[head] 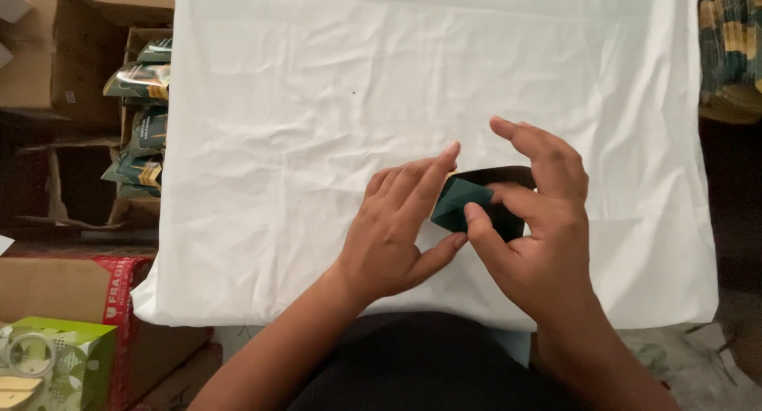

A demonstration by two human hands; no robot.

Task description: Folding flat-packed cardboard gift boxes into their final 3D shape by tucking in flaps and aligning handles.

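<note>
Both hands work together on a small dark green box [468, 205] that lies on the white cloth [317, 101], a little right of the middle and near the person's body. The left hand [397, 228] rests on the cloth with its fingers held together and stretched forward; the fingertips touch the left edge of the box, and the thumb reaches to its lower corner. The right hand [532, 228] comes over the box from the right side. Its thumb and forefinger pinch a folded green flap of the box, while the other fingers are lifted and spread above it. Behind the flap a darker, almost black part of the box shows. The cloth is wrinkled and covers the whole table. On the left of the table stands an open cardboard carton [135, 42] with dark green packets [143, 129] inside. In the lower left corner lies a light green box [59, 355].
</note>
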